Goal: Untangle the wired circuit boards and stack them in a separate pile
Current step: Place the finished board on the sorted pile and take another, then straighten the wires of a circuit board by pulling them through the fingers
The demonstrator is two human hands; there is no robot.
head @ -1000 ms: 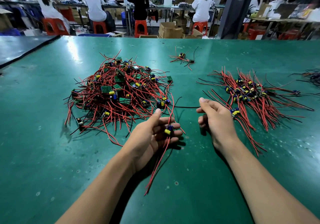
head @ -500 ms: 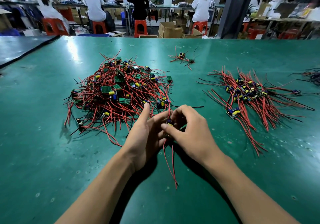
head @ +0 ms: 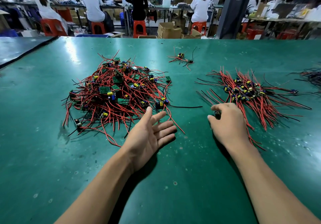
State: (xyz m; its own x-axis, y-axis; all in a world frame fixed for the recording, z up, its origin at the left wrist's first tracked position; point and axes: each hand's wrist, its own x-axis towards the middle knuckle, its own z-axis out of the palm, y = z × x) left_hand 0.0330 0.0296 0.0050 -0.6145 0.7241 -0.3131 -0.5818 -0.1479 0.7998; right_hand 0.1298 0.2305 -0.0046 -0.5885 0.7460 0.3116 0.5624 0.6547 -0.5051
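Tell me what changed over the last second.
The right hand took the wired board from the left hand and carried it right, toward the sorted pile. The left hand let go and now lies open, palm up. The tangled pile and the small far cluster stayed put.

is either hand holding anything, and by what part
The right hand pinches a wired circuit board by its board end, between thumb and fingers; blur hides the exact spot. The left hand holds nothing.

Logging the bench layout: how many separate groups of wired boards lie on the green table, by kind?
Tangled heap: 1
Sorted pile: 1
Small loose cluster: 1
Bundle cut off at right edge: 1
Total: 4
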